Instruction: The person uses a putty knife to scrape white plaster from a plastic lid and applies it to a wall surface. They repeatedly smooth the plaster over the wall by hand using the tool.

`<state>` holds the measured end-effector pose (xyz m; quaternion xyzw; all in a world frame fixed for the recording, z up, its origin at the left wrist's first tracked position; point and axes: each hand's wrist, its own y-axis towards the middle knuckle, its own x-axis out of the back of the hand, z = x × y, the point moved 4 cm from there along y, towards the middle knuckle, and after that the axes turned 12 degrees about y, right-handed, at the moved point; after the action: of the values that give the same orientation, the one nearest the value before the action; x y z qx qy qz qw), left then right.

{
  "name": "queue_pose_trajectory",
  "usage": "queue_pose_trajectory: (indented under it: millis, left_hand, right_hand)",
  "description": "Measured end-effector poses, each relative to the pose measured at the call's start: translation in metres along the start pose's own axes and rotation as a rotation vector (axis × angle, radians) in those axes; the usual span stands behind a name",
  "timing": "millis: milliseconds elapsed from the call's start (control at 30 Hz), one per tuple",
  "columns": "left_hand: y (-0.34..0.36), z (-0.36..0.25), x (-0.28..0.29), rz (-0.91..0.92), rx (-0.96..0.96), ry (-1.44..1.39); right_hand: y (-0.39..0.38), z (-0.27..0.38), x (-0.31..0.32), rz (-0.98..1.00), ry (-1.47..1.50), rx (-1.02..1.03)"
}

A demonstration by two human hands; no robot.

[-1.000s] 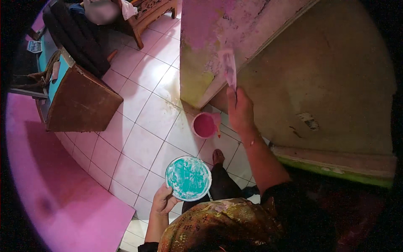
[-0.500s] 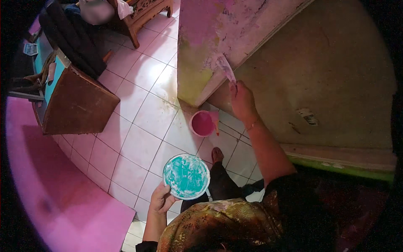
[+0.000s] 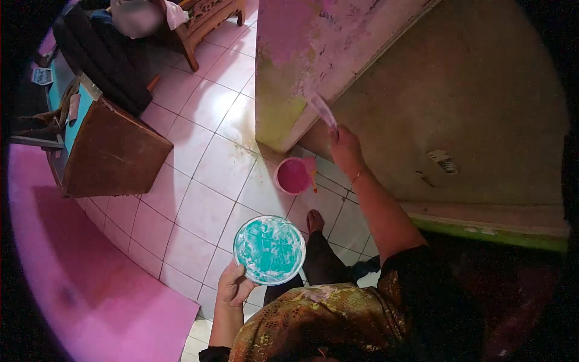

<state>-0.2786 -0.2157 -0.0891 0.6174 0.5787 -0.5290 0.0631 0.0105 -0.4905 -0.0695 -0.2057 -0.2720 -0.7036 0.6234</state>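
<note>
My left hand [image 3: 235,283] grips a round turquoise lid [image 3: 269,248] smeared with white paste, held low in front of my body. My right hand [image 3: 346,152] is closed on the handle of a flat scraper [image 3: 321,108], its pale-smeared blade at the lower part of a patchy pink and yellow-green wall [image 3: 284,54], near the edge strip. Below that wall a pink bucket [image 3: 292,176] of pink paint stands on the tiled floor, with a brush [image 3: 312,172] at its right side.
A brown wooden cabinet [image 3: 116,158] with a turquoise top and dark cloth [image 3: 102,66] are at left. A carved wooden bench [image 3: 208,23] stands behind. Pink wall [image 3: 90,265] curves along the lower left, a dull brown panel [image 3: 458,108] fills the right. My bare foot is on the tiles.
The scraper and my right hand have moved down along the wall, the blade now lower than a second ago. My left hand holds the lid slightly higher.
</note>
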Motion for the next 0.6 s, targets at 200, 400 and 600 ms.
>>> queue_pose_trajectory:
  millis: [200,400,600]
  left_hand:
    - [-0.002,-0.001,0.006,-0.024,-0.029,0.043]
    - [0.001,0.003,0.005,-0.004,0.007,0.012]
    - [-0.001,-0.003,0.006,0.018,0.044,0.020]
  right_hand:
    - [-0.054,0.030,-0.003,0.129,0.131,-0.312]
    - [-0.048,0.070,-0.003,-0.268,0.178,0.295]
    - [0.002,0.074,-0.051,-0.331,0.501,0.185]
